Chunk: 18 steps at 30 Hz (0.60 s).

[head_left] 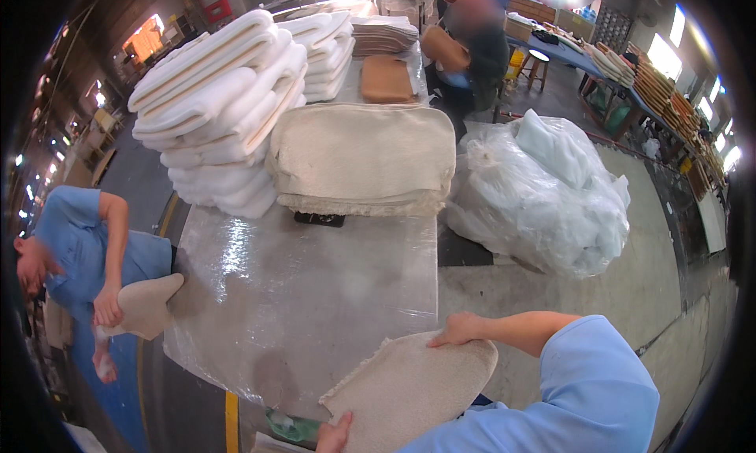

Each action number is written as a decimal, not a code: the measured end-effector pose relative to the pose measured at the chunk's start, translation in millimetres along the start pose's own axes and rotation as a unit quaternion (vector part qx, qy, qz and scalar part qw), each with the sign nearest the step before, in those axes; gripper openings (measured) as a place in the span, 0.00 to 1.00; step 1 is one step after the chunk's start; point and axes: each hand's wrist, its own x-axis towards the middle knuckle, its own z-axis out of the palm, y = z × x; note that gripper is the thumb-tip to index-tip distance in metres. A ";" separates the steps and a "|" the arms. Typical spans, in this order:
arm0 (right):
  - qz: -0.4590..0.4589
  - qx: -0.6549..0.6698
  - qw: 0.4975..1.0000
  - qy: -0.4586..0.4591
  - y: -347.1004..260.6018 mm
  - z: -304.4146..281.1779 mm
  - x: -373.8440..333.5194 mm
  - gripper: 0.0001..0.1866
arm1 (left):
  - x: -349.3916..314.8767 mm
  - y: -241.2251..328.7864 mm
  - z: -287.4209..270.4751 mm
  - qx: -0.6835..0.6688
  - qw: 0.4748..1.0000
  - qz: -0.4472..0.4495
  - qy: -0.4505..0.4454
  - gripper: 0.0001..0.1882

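Note:
Low in the view, a beige fabric cover with one rounded end and a frayed edge is stretched between my hands. My right hand pinches its far edge, thumb on top. Closed on the near frayed corner is my left hand, partly cut off by the lower edge. The cover lies over the near right corner of the plastic-wrapped table. Farther up the table sits a stack of similar beige covers, with a small black flat object under its front edge.
Tall piles of folded white padding stand at the table's left. A brown stack lies behind. Right of the table, a large clear plastic bag of white filling rests on the floor. Two co-workers handle pieces at left and far end.

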 end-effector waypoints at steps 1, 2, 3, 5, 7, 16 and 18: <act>0.003 0.002 1.000 0.002 1.6 -0.8 0.8 0.57 | 6.2 -3.7 0.8 -0.046 0.999 0.004 0.005 0.41; 0.008 0.004 1.000 0.005 2.7 -1.0 1.5 0.55 | 11.9 -8.0 2.1 -0.093 0.996 0.008 0.008 0.38; 0.013 0.006 1.000 0.007 5.2 -0.6 0.7 0.54 | 17.9 -12.2 3.6 -0.139 0.990 0.013 0.010 0.36; 0.010 0.001 1.000 0.017 3.5 -1.5 -5.7 0.52 | 30.1 -17.9 -0.6 -0.197 0.980 0.031 -0.028 0.38; -0.026 0.005 0.998 0.056 -11.9 -10.3 -14.6 0.49 | 46.8 -38.8 -15.2 -0.219 0.973 0.066 -0.019 0.39; -0.163 0.157 0.946 0.232 -49.9 -32.5 -15.3 0.39 | 26.0 20.0 -81.2 -0.190 0.939 0.233 0.169 0.35; -0.186 0.163 0.926 0.284 -66.4 -24.0 -7.4 0.38 | 34.9 9.6 -74.3 -0.230 0.924 0.215 0.217 0.35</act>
